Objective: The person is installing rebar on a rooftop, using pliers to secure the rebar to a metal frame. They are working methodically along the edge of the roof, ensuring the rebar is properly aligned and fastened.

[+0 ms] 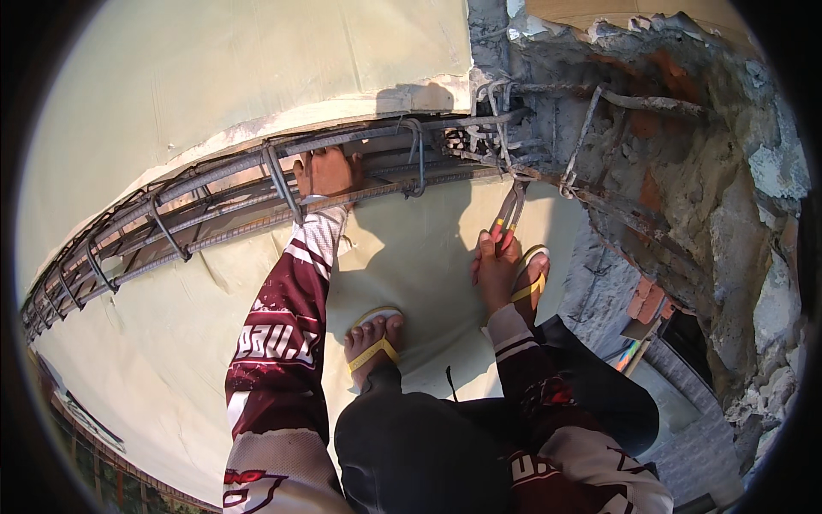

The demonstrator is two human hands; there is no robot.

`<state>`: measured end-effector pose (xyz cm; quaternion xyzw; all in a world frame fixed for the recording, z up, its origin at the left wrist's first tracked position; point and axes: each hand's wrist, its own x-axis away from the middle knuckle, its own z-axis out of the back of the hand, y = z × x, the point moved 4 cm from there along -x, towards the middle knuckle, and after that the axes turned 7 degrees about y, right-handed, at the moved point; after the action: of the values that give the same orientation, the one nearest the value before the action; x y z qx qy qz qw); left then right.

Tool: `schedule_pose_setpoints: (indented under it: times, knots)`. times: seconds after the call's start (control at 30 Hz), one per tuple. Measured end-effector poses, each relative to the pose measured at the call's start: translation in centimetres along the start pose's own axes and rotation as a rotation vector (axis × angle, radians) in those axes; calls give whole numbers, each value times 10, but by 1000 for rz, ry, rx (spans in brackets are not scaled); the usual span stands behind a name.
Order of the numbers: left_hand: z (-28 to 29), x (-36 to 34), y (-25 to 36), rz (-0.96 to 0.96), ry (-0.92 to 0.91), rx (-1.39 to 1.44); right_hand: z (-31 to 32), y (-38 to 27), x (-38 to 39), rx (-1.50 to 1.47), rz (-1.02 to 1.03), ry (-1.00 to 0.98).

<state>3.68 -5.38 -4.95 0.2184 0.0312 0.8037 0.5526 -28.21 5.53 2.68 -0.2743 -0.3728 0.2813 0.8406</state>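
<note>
A long rebar cage [235, 176] runs from the left edge to broken concrete at the right. My left hand [328, 174] reaches in among its bars, fingers curled over the steel; the fingertips are hidden. Low in front of the cage's right end, my right hand [497, 270] is closed round the red and yellow handles of tying pincers [511, 218]. Their jaws point up at the joint where bent stirrups [501, 124] meet the long bars. Whether the jaws bite on wire there cannot be made out.
Jagged concrete [676, 197] with protruding rusty bars [642, 103] rises at the right. Pale sheeting [231, 68] covers the surface beyond the cage, and similar sheeting lies under my sandalled feet [374, 338]. Red bricks [648, 300] show lower down at the right.
</note>
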Motion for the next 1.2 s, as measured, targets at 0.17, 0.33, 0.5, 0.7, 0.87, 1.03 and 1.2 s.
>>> schedule_pose_setpoints:
  times: [0.17,0.33,0.5,0.7,0.87,1.03,1.2]
  knots:
    - [-5,-1,-5,-7,35,-12,1,2,1,8,-58,25]
    - [-8,-2,-9,-76,119,-16,1,-2,2,76,-27,20]
    - [-15,-2,-12,4,49,14,1,-3,4,85,-3,16]
    - [-12,-1,-12,8,71,16,-1,-5,7,7,-11,-1]
    - [-11,-1,-11,-21,115,25,-1,-5,7,49,-8,-3]
    - [-11,-2,-11,-5,72,27,-2,-5,5,46,19,17]
    - [-6,-1,-7,5,103,48,0,-3,3,88,-4,18]
